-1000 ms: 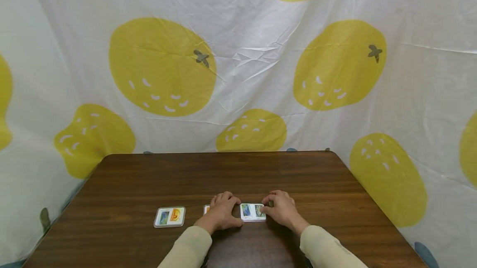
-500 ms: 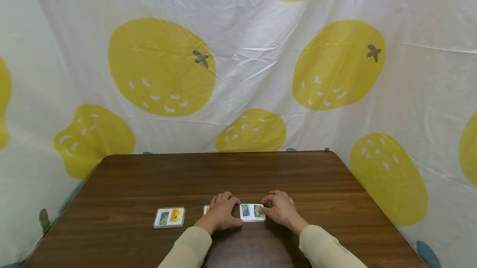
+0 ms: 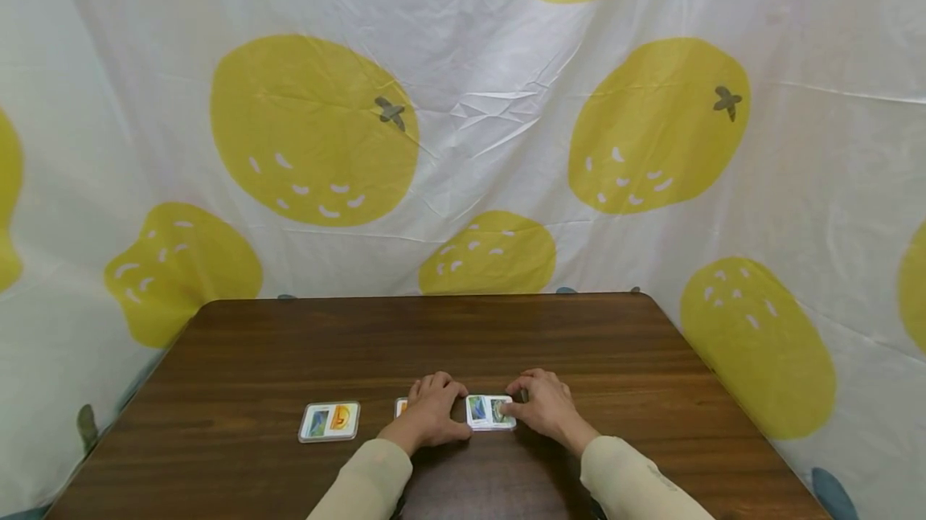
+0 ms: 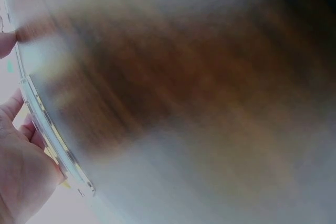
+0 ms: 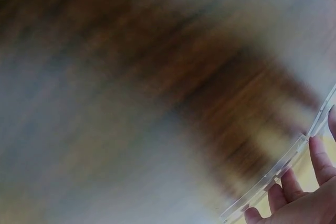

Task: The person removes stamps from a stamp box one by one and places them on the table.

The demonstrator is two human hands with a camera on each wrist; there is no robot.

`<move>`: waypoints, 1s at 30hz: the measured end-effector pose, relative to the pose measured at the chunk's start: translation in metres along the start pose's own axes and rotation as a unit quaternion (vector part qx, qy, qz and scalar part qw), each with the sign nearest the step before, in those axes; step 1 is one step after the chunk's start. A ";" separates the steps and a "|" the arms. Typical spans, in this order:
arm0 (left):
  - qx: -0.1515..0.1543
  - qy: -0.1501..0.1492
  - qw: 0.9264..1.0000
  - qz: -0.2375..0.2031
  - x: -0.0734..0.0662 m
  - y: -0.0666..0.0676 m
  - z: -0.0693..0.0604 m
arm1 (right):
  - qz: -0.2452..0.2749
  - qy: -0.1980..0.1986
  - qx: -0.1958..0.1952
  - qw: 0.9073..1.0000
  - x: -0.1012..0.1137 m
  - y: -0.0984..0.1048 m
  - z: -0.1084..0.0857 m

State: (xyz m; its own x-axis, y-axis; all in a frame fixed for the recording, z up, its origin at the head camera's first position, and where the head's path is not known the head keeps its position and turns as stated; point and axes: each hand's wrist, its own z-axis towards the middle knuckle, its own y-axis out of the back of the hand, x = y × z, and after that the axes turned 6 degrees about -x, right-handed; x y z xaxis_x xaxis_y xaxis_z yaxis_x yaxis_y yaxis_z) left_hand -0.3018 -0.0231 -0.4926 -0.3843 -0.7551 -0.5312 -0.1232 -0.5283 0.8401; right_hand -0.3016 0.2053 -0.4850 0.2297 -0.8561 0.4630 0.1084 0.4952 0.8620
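Two hands held one case (image 3: 488, 414) on the table (image 3: 463, 335), towards 6 o'clock in the head view. The left hand (image 3: 430, 414) had its 9 o'clock end, thumb at the near corner and fingertips at the far one, curled about it. The right hand (image 3: 547, 407) had the 3 o'clock end, its thumb overlapping the printed face. Both grips looked clamped on the case; how hard they squeezed could not be told. Holding opposite ends probably kept it steady and square while leaving most of its face in sight. A second case (image 3: 329, 422) lay flat at 9 o'clock, well apart, perhaps simply to leave the hands room. Between the two, a third item (image 3: 401, 405) showed just a corner, the rest hidden by the left hand. Compared with half a second earlier, hardly anything differed: hands and cases sat almost alike, the view itself having shifted very slightly.
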 end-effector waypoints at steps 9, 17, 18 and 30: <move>0.001 -0.002 1.000 0.005 -0.001 0.001 -0.001 | 0.012 0.005 -0.002 1.000 0.001 0.002 0.000; -0.005 -0.009 1.000 0.010 -0.002 0.001 -0.001 | 0.009 0.007 0.001 1.000 -0.001 0.000 0.000; -0.005 -0.009 1.000 0.011 -0.002 0.001 -0.001 | 0.009 0.008 0.001 1.000 -0.001 0.000 0.000; 0.002 0.001 1.000 0.014 0.000 -0.001 0.001 | -0.029 0.031 -0.013 0.999 0.002 -0.002 0.000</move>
State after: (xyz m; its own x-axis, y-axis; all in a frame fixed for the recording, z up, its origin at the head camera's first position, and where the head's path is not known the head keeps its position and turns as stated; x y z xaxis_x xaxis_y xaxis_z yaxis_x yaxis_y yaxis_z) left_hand -0.3023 -0.0223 -0.4930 -0.3862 -0.7700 -0.5078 -0.1157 -0.5057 0.8549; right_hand -0.3011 0.2028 -0.4858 0.2810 -0.8733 0.3980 0.1483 0.4492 0.8810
